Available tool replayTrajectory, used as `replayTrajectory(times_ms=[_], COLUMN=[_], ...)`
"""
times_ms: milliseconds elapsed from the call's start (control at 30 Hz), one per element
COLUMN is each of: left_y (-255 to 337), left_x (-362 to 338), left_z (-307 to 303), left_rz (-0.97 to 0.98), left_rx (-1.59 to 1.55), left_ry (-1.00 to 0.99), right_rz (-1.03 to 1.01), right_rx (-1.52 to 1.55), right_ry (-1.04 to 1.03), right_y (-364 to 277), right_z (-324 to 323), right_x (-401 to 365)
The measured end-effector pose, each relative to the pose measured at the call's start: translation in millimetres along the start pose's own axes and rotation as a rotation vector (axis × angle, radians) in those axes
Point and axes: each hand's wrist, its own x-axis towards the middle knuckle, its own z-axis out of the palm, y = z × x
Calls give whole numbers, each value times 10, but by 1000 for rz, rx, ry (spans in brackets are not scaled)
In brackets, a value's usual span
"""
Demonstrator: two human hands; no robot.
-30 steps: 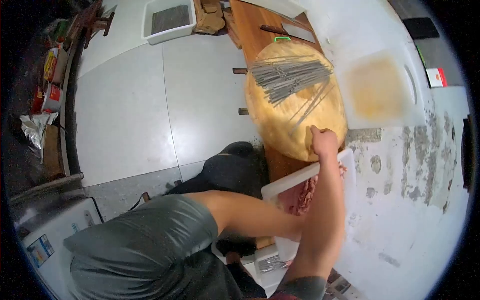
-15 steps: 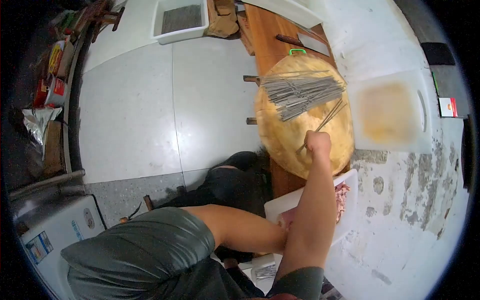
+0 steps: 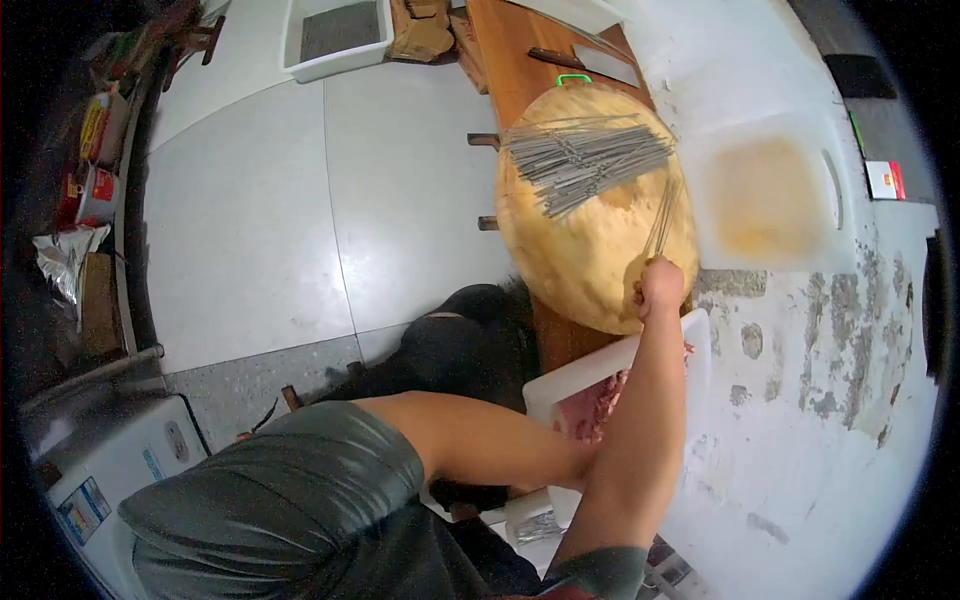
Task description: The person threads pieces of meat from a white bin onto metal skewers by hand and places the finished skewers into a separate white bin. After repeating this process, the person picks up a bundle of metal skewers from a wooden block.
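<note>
My right hand [image 3: 660, 288] is closed around the ends of several thin metal skewers [image 3: 664, 215], which point away from me over the round wooden chopping block [image 3: 580, 270]. Farther up the block lies a large loose pile of metal skewers [image 3: 590, 165]. My left forearm [image 3: 500, 437] crosses beneath the right one, and its hand is hidden there, so its fingers do not show. Beside that crossing is a white tub [image 3: 545, 398] with cut raw meat [image 3: 607, 400] in it, partly covered by my right arm.
A cleaver [image 3: 605, 66] lies on the wooden bench [image 3: 500, 40] behind the block. On the right is a stained white cutting board [image 3: 720, 230]. A white bin [image 3: 290, 50] stands at the far left, and a smaller container of skewers [image 3: 537, 527] sits low near my body.
My right hand has drawn toward the block's near right edge, and the held skewers now point more steeply away. The whole view has shifted slightly. More meat shows in the tub.
</note>
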Motion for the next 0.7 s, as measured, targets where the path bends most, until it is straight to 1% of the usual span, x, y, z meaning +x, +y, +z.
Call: replayTrajectory(times_ms=[33,133,200,267,333,400,433,467,533,600,667,700], left_y=[-8,-43,-75,-89,-78,-31,0,22,-40,-127,-182,-151], left_x=[5,33,55,74,70,1,-6,-19,-4,114,206,183], left_z=[-8,-34,-35,-50,-91,-267,-204,-203,-286,-134,-47,-167], left_rz=[-3,-28,-44,-52,-63,11,-99,-71,-19,-67,-102,-151], left_rx=[-1,1,-10,-18,-32,-27,-85,-33,85,20,11,29], left_ry=[-3,-7,-16,-29,-48,-190,-58,-97,-175,-205,-223,-257], right_rz=[-25,-73,16,21,8,37,11,-13,-35,-6,-9,5], right_rx=[4,171,463,632,764,902,918,932,999,1049,1137,1168], right_ry=[5,-22,-63,-8,45,139,172,202,267,345,332,331], right_y=[-81,-237,-575,-532,-349,-128,31,196,546,764,1137,1316], right_z=[-100,-465,-758,-1070,-1418,-1697,-1784,-1858,-1922,-1907,-1903,-1898], right_x=[-112,-601,-1296,-1720,-2197,-2687,-2920,-3155,-3520,-3827,-3990,-4044])
